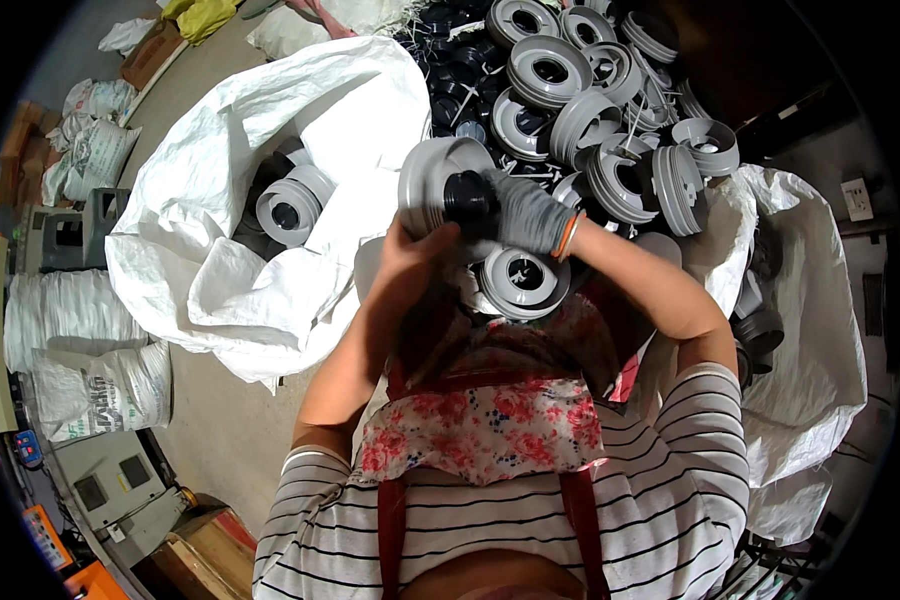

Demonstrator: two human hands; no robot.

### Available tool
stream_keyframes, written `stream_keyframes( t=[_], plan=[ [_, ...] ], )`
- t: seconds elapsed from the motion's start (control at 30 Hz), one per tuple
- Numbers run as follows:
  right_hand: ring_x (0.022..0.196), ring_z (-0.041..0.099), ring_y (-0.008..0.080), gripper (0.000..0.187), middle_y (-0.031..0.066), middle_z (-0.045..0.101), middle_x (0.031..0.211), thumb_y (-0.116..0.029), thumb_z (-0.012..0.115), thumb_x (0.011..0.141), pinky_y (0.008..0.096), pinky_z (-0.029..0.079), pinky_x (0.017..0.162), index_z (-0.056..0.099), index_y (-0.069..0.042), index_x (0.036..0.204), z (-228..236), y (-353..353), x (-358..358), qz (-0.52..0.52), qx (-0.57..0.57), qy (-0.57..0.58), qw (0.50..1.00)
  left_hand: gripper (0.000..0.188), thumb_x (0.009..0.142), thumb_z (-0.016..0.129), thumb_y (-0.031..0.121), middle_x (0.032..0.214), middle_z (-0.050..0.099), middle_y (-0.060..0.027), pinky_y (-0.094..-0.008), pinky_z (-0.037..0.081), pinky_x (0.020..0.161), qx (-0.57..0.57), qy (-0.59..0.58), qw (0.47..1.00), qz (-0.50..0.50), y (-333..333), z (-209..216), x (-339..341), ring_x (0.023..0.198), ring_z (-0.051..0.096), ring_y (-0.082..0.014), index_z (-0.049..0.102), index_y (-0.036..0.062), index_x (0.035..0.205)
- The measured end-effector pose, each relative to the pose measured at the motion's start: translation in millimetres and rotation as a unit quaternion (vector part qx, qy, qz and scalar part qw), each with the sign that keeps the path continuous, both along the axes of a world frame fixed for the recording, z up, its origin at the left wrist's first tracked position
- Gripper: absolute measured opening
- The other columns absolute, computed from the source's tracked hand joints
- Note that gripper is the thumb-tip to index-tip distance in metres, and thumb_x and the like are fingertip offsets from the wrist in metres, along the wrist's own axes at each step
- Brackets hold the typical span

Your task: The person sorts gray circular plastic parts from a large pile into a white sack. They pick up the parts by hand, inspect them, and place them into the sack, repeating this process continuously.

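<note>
Near lies the floral cloth apron [485,425], then a round grey piece [523,283]. The left hand [407,262] grasps the squat grey ring [422,185] just far of its thumb, its axis seemingly left to right; the gloved right hand [533,213] meets its smooth black core [467,195], grip unclear. Left, a crinkled white sack [195,190]; far, heaped ridged rings [548,70].

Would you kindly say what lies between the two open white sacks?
The head view shows the left hand, the gloved right hand, a held grey part, a grey ring below them and heaped grey rings.
</note>
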State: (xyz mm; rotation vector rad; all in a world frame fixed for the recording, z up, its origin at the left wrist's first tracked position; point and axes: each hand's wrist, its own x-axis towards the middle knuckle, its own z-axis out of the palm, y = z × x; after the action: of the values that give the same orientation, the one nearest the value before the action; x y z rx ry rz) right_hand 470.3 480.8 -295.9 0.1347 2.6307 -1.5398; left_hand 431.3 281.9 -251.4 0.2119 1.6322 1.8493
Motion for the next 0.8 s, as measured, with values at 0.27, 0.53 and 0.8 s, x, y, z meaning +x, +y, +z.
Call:
stream_keyframes(
  t=[0.27, 0.53, 0.8],
  plan=[
    [0.055, 0.062, 0.022, 0.048, 0.0149, 0.063, 0.071, -0.048, 0.052, 0.088, 0.0305, 0.049, 0.048, 0.058, 0.0, 0.091, 6.7, -19.3, -12.7, 0.021, 0.057, 0.058, 0.996, 0.035, 0.076, 0.072, 0.012, 0.095, 0.062, -0.0084, -0.0279, 0.048, 0.071, -0.012, 0.011, 1.0, 0.008, -9.5, -6.0, -12.4, 0.081, 0.06, -0.0168, 0.055, -0.0012, 0.104],
    [0.08, 0.061, 0.0349, 0.034, 0.0178, 0.063, 0.09, -0.034, 0.053, 0.086, 0.0431, 0.049, 0.074, 0.059, -0.009, 0.109, -29.3, 27.6, -80.7, 0.033, 0.22, 0.175, 0.959, 0.086, 0.067, 0.079, 0.016, 0.132, 0.04, -0.022, -0.0378, 0.037, 0.1, -0.217, 0.408, 0.867, 0.187, -32.8, 0.4, -81.0, 0.117, 0.046, -0.0287, 0.031, -0.0057, 0.134],
    [0.078, 0.063, 0.0339, 0.017, 0.0188, 0.065, 0.085, -0.017, 0.056, 0.074, 0.0448, 0.05, 0.072, 0.063, -0.005, 0.084, -45.6, 131.9, -124.8, -0.045, 0.505, 0.068, 0.859, 0.041, 0.082, 0.067, 0.012, 0.119, 0.056, -0.0143, -0.0336, 0.04, 0.097, 0.039, 0.113, 0.984, 0.132, -21.2, -27.3, -79.3, 0.111, 0.052, -0.022, 0.055, -0.0016, 0.119]
  ],
)
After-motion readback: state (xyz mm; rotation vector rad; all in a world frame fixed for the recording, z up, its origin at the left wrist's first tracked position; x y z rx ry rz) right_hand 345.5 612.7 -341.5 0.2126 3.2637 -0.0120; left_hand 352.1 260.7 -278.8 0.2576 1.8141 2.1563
